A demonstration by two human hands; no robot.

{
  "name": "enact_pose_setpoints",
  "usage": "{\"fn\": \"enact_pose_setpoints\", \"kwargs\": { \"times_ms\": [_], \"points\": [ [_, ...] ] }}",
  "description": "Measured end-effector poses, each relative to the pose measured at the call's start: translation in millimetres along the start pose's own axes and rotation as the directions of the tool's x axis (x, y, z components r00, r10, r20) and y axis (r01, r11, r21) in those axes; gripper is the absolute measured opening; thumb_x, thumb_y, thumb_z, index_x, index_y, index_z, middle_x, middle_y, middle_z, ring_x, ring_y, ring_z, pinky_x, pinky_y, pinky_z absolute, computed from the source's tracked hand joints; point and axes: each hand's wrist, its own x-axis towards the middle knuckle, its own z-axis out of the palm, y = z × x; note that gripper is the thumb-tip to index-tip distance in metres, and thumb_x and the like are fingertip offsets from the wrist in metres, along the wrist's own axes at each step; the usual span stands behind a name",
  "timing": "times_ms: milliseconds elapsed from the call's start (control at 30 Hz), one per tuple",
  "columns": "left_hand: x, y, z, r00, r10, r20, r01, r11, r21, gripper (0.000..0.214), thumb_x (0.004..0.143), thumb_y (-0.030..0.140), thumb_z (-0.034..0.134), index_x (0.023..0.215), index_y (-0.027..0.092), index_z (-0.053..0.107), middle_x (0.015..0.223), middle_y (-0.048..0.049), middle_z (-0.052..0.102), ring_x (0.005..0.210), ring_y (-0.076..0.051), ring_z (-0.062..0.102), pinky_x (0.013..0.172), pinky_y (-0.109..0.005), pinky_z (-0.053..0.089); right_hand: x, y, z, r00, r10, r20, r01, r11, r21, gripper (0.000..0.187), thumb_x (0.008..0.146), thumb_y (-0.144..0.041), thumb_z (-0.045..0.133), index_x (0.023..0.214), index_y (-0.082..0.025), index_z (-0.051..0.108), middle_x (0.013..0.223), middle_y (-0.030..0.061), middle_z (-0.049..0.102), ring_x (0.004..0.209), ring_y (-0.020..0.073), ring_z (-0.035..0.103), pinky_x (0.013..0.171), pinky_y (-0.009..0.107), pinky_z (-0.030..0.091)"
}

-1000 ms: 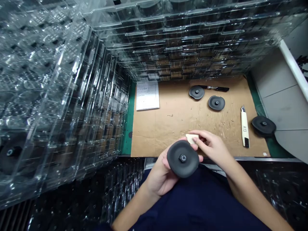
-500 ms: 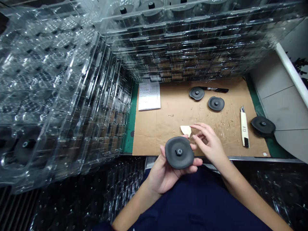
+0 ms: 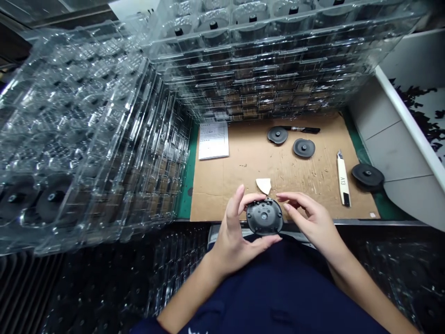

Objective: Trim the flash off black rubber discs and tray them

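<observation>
The person holds a black moulded disc (image 3: 264,217) just over the near edge of a cardboard sheet (image 3: 225,188). Its flat back faces up toward the person, showing raised ribs around a small central hub. The disc is round, so it has no long axis, and it sits nearly level.

The left hand (image 3: 232,236) has a firm grip on it from the left, with the fingers curled around the rim and one digit raised beside it. The right hand (image 3: 309,222) is half open, its fingers (image 3: 290,200) reaching toward the upper right rim. They are just beside it, though I can't tell whether they touch. Both forearms rise from the person's navy clothing (image 3: 278,292).

A cream wedge (image 3: 263,185) lies on the cardboard just above the disc. Farther off are a black marker (image 3: 301,130), a white utility knife (image 3: 343,185) marked A13, a printed sheet (image 3: 213,140) and a similar disc (image 3: 303,148). Stacked clear plastic trays (image 3: 97,139) rise to the left.
</observation>
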Motion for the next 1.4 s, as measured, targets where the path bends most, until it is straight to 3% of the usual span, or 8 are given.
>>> {"fn": "enact_pose_setpoints", "kwargs": {
  "times_ms": [233,433,500,633,733,933,1200,1400],
  "points": [
    [-7.0,8.3,0.8,1.000,-0.029,0.006,0.029,0.999,-0.030,0.109,0.066,0.020,0.078,0.145,0.032,0.003,0.126,-0.0122,0.053,0.115,-0.026,0.052,0.102,-0.046,0.035,-25.7,-26.7,-9.5,0.986,-0.084,-0.147,0.107,0.982,0.156,0.019,0.087,-0.026,0.058,0.104,-0.024,0.065,0.098,0.0039,0.064,0.091,0.0166,0.060,0.075,0.028,0.049],
    [-9.2,25.6,-5.7,0.980,-0.193,0.053,0.192,0.981,0.020,0.075,0.068,0.029,0.077,0.134,0.028,0.042,0.124,-0.0103,0.058,0.113,-0.027,0.054,0.096,-0.040,0.042,-25.2,-42.0,-2.4,0.982,-0.150,0.118,0.114,0.957,0.267,0.014,0.083,-0.032,0.063,0.079,-0.022,0.072,0.092,0.0044,0.054,0.082,0.0144,0.055,0.065,0.023,0.044],
    [-6.8,31.0,-10.0,0.959,-0.270,0.088,0.274,0.962,-0.026,0.054,0.073,0.032,0.072,0.123,0.026,0.055,0.119,-0.0085,0.063,0.107,-0.025,0.058,0.090,-0.036,0.046,-20.4,-39.9,3.3,0.989,-0.050,0.140,-0.026,0.870,0.493,0.019,0.080,-0.035,0.066,0.071,-0.019,0.070,0.085,0.0032,0.052,0.079,0.0139,0.053,0.065,0.023,0.044],
    [7.2,36.4,-19.1,0.920,-0.367,0.137,0.378,0.924,-0.063,0.021,0.085,0.033,0.058,0.090,0.018,0.071,0.088,-0.0070,0.074,0.080,-0.020,0.067,0.074,-0.030,0.051,-13.6,-33.7,13.9,0.958,0.122,0.258,-0.284,0.493,0.822,0.024,0.077,-0.042,0.068,0.072,-0.018,0.065,0.071,0.0003,0.048,0.062,0.0102,0.045,0.059,0.023,0.042],
    [31.8,39.3,-32.3,0.939,-0.324,0.119,0.325,0.946,0.010,0.019,0.081,0.033,0.062,0.079,0.018,0.073,0.077,-0.0070,0.073,0.072,-0.019,0.066,0.069,-0.029,0.051,-8.2,-22.7,17.8,0.951,0.182,0.250,-0.307,0.454,0.836,0.028,0.076,-0.045,0.067,0.086,-0.019,0.066,0.069,-0.0003,0.050,0.051,0.0070,0.036,0.052,0.022,0.037],
    [121.0,52.2,-78.3,0.996,0.002,-0.090,0.022,0.964,0.264,0.014,0.081,0.029,0.062,0.084,0.023,0.074,0.107,-0.0073,0.071,0.100,-0.024,0.064,0.091,-0.038,0.048,18.0,34.8,7.2,0.983,0.183,-0.028,-0.152,0.885,0.441,0.043,0.075,-0.058,0.060,0.092,-0.020,0.069,0.081,0.0047,0.063,0.067,0.0165,0.054,0.060,0.025,0.044],
    [310.3,62.6,-97.3,0.929,0.369,0.024,-0.287,0.678,0.676,0.019,0.080,0.035,0.062,0.084,0.020,0.074,0.107,-0.0072,0.071,0.102,-0.024,0.062,0.095,-0.042,0.043,38.1,94.2,24.1,0.967,0.254,-0.039,-0.236,0.938,0.255,0.042,0.074,-0.057,0.056,0.077,-0.018,0.071,0.053,0.0010,0.054,0.050,0.0153,0.049,0.052,0.025,0.039],
    [429.8,32.1,-91.6,0.973,0.228,0.036,-0.174,0.627,0.759,0.025,0.080,0.038,0.061,0.088,0.018,0.073,0.107,-0.0085,0.070,0.101,-0.025,0.061,0.095,-0.039,0.041,45.4,111.5,44.6,0.944,0.316,-0.093,-0.290,0.931,0.224,0.044,0.074,-0.059,0.049,0.074,-0.019,0.069,0.044,-0.0024,0.041,0.041,0.0121,0.042,0.044,0.022,0.028]
  ]
}}
